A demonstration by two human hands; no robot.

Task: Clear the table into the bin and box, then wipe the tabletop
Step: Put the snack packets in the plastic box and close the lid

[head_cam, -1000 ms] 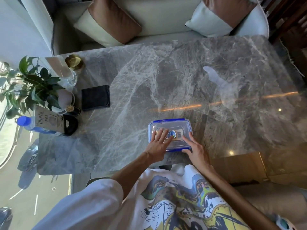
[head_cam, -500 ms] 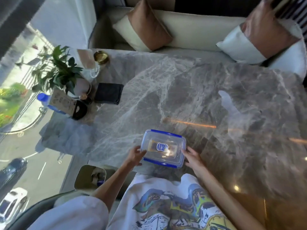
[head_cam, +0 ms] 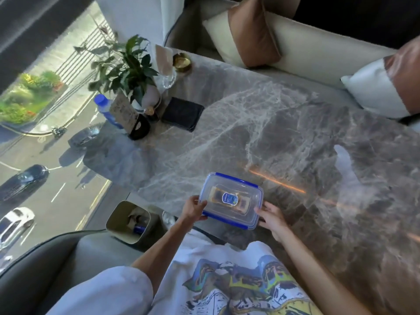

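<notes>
- The clear box (head_cam: 231, 200) with a blue-trimmed lid was at the near edge of the marble table (head_cam: 250, 133), held between the two hands; whether it rested on the table or was raised off it could not be told.
- The left grip (head_cam: 193, 209) was closed on the box's left end, thumb over the lid's rim and the other fingers hidden beneath.
- The right grip (head_cam: 272, 220) held the box's right near corner, thumb against the rim and fingers loosely curled round the end.
- A yellow item with a blue label showed through the lid.
- An open bin (head_cam: 113, 221) with rubbish in it stood on the floor, near and left of the box, below the table's edge.
- At the far left of the table stood a potted plant (head_cam: 127, 67), a blue-capped bottle (head_cam: 105, 109) and a black folded cloth (head_cam: 183, 113), well apart from the box.
</notes>
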